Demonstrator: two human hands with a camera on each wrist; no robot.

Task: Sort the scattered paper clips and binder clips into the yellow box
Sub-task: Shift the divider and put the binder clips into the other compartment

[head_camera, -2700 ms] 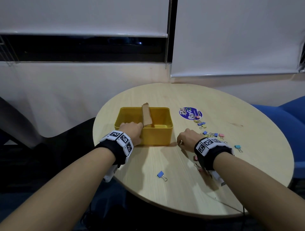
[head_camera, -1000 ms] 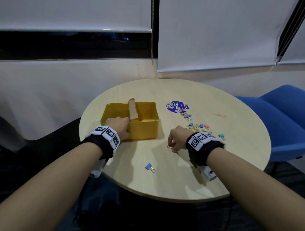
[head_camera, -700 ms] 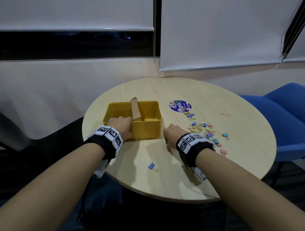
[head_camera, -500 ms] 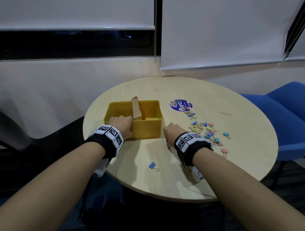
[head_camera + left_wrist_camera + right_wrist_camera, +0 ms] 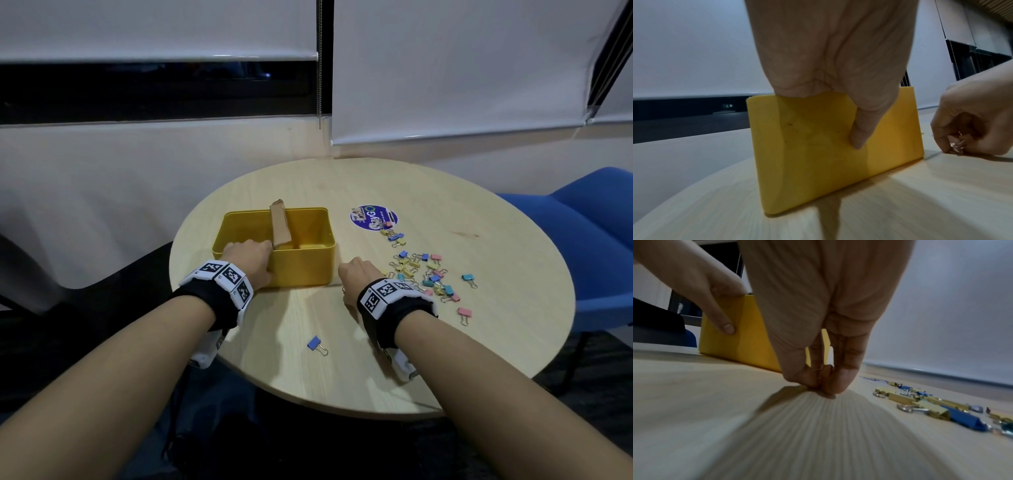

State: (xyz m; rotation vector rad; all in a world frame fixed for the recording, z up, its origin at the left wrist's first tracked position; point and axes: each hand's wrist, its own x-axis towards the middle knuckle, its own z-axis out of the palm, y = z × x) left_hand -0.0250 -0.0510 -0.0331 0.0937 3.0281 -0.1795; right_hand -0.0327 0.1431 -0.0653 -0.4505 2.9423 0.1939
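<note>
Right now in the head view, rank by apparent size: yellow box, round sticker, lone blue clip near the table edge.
1. Yellow box
2. Round sticker
3. Lone blue clip, smallest though nearest the camera.

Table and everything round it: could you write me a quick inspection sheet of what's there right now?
Surface: round wooden table, pale wood grain.
Job's things: yellow box with a cardboard divider; heap of coloured binder clips to its right; one blue binder clip alone near the front edge.
Clutter: round purple sticker on the tabletop.
Hands: left hand grips the box's near wall; right hand pinches a small metal clip at the tabletop.
Cables: nothing seen.
Surroundings: blue chair to the right, white roller blinds behind.
</note>
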